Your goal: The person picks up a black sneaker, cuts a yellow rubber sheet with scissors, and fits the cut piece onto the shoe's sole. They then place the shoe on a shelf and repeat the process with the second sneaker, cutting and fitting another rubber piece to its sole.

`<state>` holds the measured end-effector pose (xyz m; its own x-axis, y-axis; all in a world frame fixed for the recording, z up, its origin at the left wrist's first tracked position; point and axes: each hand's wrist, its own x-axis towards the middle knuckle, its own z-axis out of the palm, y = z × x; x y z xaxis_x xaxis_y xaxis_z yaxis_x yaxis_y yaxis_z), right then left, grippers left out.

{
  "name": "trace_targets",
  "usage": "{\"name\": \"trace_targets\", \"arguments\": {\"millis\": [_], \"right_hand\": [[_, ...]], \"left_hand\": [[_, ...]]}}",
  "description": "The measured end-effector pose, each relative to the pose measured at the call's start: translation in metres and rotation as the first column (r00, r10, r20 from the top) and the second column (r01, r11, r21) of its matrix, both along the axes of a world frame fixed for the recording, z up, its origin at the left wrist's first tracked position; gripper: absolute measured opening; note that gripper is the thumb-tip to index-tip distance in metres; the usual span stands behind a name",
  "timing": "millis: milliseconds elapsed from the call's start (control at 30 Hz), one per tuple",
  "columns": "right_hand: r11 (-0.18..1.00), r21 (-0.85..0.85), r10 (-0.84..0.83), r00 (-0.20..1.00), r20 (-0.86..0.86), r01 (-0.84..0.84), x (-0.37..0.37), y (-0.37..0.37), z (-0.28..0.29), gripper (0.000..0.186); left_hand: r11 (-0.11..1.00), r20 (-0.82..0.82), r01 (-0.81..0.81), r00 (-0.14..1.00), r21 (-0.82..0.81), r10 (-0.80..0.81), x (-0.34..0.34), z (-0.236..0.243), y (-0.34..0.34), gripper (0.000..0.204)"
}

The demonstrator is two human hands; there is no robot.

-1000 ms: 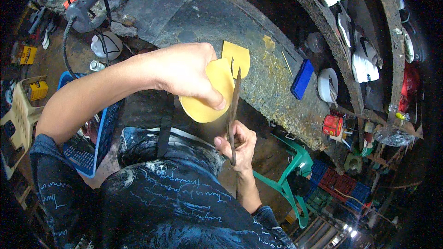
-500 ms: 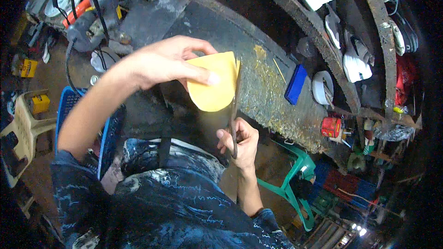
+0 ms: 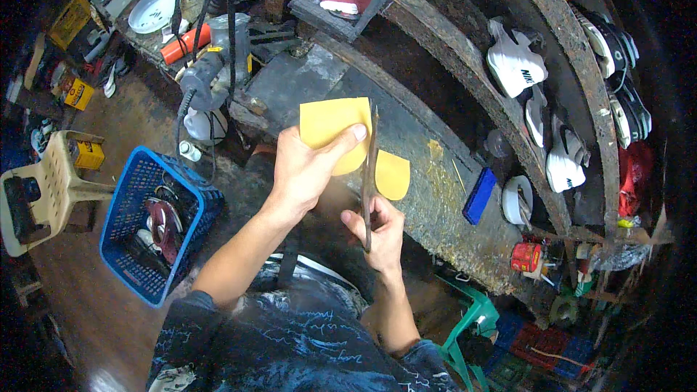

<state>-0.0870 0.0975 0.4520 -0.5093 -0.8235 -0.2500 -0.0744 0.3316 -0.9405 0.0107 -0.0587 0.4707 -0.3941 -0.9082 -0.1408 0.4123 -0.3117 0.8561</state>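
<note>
The left hand (image 3: pixel 308 170) is gripping a yellow sheet (image 3: pixel 335 131), covering its lower part. The right hand (image 3: pixel 377 229) is clutching a long blade (image 3: pixel 370 167) edge-on, its handle hidden, above the workbench (image 3: pixel 435 196) edge.

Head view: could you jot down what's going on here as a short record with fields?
Left hand: grips a yellow sheet, thumb pressed on it
Right hand: holds a long thin blade, upright along the sheet's right edge
On the workbench: second yellow piece, blue block, tape roll
Left of the person: blue basket
Shelves: white shoes

Cluttered dim workbench (image 3: pixel 435 196), brown floor (image 3: pixel 87 305)
</note>
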Motion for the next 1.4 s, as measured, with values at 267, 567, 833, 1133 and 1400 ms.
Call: {"name": "trace_targets", "arguments": {"millis": [267, 567, 833, 1133, 1400], "right_hand": [[0.996, -0.085, 0.034, 0.999, 0.022, -0.032, 0.000, -0.012, -0.002, 0.044], [0.994, -0.098, 0.043, 0.998, -0.044, -0.047, -0.012, -0.004, -0.020, 0.033], [0.999, 0.004, -0.039, 0.999, -0.004, 0.039, -0.005, -0.007, -0.007, 0.044], [0.989, -0.148, 0.018, 0.999, 0.051, -0.011, -0.012, -0.017, -0.004, 0.036], [0.976, -0.211, -0.038, 0.998, 0.059, 0.050, -0.006, -0.017, -0.014, 0.034]], "left_hand": [[0.998, 0.046, 0.038, 0.998, -0.051, -0.036, 0.005, -0.004, -0.007, 0.022], [0.998, -0.019, 0.057, 0.998, -0.006, -0.057, 0.003, 0.000, -0.008, 0.022], [0.997, -0.026, 0.075, 0.997, -0.009, -0.075, 0.002, 0.000, -0.009, 0.020], [0.989, 0.059, 0.141, 0.989, -0.048, -0.138, 0.001, 0.000, -0.008, 0.020], [0.990, 0.064, 0.141, 0.988, -0.012, -0.140, -0.001, -0.001, -0.010, 0.021]]}}
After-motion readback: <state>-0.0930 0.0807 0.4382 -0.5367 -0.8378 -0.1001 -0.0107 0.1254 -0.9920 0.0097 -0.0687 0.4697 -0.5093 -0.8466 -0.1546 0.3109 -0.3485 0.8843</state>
